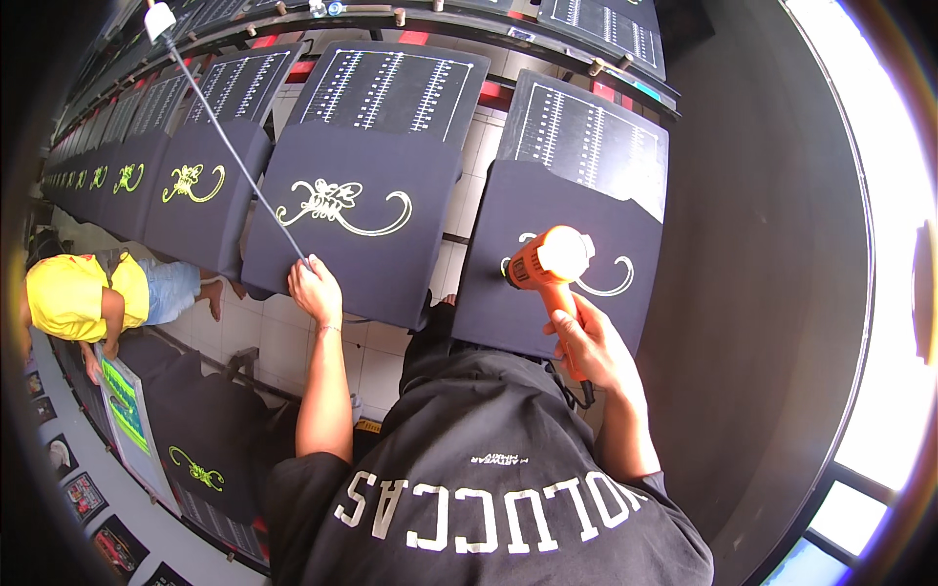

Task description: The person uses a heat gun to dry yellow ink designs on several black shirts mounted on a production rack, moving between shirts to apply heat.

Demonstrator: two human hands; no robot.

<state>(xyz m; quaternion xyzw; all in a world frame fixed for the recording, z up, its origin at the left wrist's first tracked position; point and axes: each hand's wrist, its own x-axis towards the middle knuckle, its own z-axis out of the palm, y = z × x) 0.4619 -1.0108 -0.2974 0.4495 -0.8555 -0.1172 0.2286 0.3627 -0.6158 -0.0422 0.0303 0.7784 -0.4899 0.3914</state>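
Rows of dark boards [586, 132] marked with white ruled scales stretch away to the left above a tiled floor [283, 339], most draped with dark fabric bearing yellow-green floral designs. Closed around the handle of an orange heat gun [550, 264], a worker's right hand [598, 347] holds the tool over the nearest right-hand fabric panel [489, 317], its dark nozzle facing left and its body covering part of the curling design [613, 283]. Fingers of the left hand [316, 290] close on the lower end of a slim dark line [233, 140] (cord or rod, one cannot tell) slanting up to a white fitting [159, 20]. At left, a co-worker [68, 293] in a yellow top has hands at a framed screen [151, 459].
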